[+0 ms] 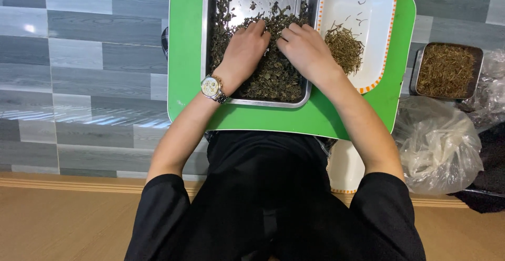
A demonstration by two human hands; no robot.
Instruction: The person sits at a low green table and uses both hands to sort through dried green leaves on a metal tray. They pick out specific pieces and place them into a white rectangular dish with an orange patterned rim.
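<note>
Steel tray (210, 35) sits on a green board (184, 56), heaped with dark dried leaves (273, 77). My left hand (244, 48), watch (213, 87) at the wrist, lies palm down on the leaves, fingers bent into them; whether it has any pinched I can't tell. My right hand (307, 48), just beside it, has fingertips pressed into the same heap; hold unclear too. Right of that hand: a white dish with orange rim (386, 29) holding tan stems (344, 48). Further right, a small metal tray (476, 50) of more stems, and crumpled clear plastic bags (436, 150), no labels visible.
</note>
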